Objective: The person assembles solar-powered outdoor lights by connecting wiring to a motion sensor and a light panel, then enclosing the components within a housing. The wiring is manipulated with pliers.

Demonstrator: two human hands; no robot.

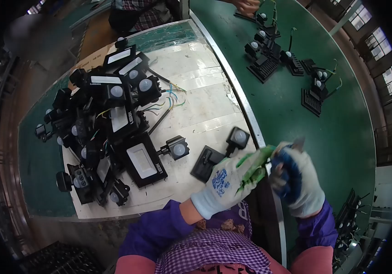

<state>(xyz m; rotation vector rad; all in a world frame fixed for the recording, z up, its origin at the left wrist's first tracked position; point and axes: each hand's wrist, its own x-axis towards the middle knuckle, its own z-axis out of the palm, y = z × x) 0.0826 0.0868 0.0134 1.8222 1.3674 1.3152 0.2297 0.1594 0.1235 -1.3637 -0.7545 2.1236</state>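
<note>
My left hand (234, 179), in a white glove with green on the fingers, reaches toward my right hand at the table's metal edge. Its fingers are bent; what they hold, if anything, is hidden. My right hand (296, 178), in a white and blue glove, is curled and blurred, with a small greyish item (298, 144) showing at its top that I cannot make out. Beside my left hand, a black lamp with a sensor head (238, 138) lies on the white table surface (196, 109), its flat back plate (207, 163) partly behind the glove.
A heap of black floodlights (118, 116) with sensors and loose wires covers the left table. Several more lamps (269, 55) lie on the green surface (287, 109). Another person's hand (247, 6) is at the top, and a seated person (141, 13) is behind the table.
</note>
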